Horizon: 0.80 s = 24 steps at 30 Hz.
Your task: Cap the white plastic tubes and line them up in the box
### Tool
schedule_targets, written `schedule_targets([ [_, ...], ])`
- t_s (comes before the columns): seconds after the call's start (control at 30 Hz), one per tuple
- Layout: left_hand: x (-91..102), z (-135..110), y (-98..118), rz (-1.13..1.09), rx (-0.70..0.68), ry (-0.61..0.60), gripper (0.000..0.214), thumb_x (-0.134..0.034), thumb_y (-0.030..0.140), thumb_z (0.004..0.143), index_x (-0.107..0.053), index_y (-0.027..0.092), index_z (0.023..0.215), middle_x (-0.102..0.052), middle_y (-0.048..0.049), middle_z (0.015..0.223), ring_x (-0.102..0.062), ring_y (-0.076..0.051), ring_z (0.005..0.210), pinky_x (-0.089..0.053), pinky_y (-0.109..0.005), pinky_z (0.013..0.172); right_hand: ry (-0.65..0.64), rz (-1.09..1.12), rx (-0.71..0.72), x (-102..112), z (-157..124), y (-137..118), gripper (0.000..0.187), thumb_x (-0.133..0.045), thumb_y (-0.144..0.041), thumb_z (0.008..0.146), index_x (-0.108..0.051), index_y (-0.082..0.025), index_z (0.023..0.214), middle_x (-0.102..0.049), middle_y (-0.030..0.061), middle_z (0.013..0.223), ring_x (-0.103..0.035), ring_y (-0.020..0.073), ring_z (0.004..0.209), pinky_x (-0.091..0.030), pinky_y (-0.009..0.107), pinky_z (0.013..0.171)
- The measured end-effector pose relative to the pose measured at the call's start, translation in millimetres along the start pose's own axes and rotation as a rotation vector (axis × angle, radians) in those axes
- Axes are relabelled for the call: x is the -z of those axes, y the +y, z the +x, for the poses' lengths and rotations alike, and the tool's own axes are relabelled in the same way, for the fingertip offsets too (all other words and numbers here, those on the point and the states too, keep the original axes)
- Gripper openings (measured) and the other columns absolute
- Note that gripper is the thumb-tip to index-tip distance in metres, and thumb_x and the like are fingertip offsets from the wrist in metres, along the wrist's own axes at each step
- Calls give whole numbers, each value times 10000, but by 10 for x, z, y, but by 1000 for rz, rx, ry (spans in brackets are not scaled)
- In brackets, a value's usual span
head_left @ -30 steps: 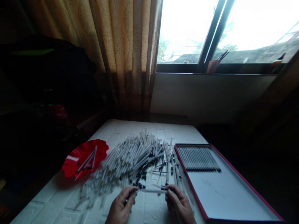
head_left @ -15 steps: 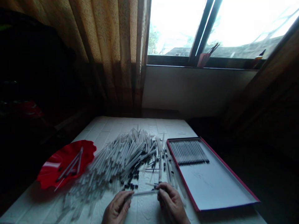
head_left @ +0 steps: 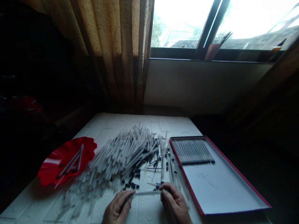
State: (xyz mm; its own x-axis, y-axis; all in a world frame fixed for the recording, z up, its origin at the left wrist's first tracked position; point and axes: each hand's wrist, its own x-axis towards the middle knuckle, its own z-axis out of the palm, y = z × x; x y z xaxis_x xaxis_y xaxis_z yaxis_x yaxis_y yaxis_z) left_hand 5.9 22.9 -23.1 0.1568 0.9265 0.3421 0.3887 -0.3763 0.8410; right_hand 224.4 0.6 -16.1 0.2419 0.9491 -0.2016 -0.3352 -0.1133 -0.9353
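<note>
White tube [head_left: 147,193], horiz., betw. L hand [head_left: 117,207], R hand [head_left: 174,203]

Head-worn cam, one view — sits above and behind the left hand [head_left: 117,207] and right hand [head_left: 174,203], faces forward and down, close on the white surface [head_left: 112,127] — wide enough to catch the window [head_left: 182,25] beyond.

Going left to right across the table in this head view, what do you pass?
Wavy-rimmed red dish → pile of thin white tubes → red-edged white tray
</note>
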Motion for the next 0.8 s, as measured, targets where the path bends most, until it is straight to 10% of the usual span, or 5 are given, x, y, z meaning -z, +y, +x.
schedule_targets([
  [0.47,122,34,35,134,-175,-140,235,-538,350,947,-670,303,1136,-765,-13,969,-728,-132,896,-552,-153,802,-44,-163,11,51,-7,-42,354,-678,-530,747,-662,-178,788,-471,-58,534,-367,77,441,-287,189,422],
  [0.8,151,119,228,231,-307,-338,221,-484,367,969,-669,266,1035,-779,2,872,-747,-129,775,-573,-146,725,-571,-976,36,356,-18,-447,292,-563,-376,858,-716,-228,1058,-706,66,1003,-622,225,952,-455,325,863],
])
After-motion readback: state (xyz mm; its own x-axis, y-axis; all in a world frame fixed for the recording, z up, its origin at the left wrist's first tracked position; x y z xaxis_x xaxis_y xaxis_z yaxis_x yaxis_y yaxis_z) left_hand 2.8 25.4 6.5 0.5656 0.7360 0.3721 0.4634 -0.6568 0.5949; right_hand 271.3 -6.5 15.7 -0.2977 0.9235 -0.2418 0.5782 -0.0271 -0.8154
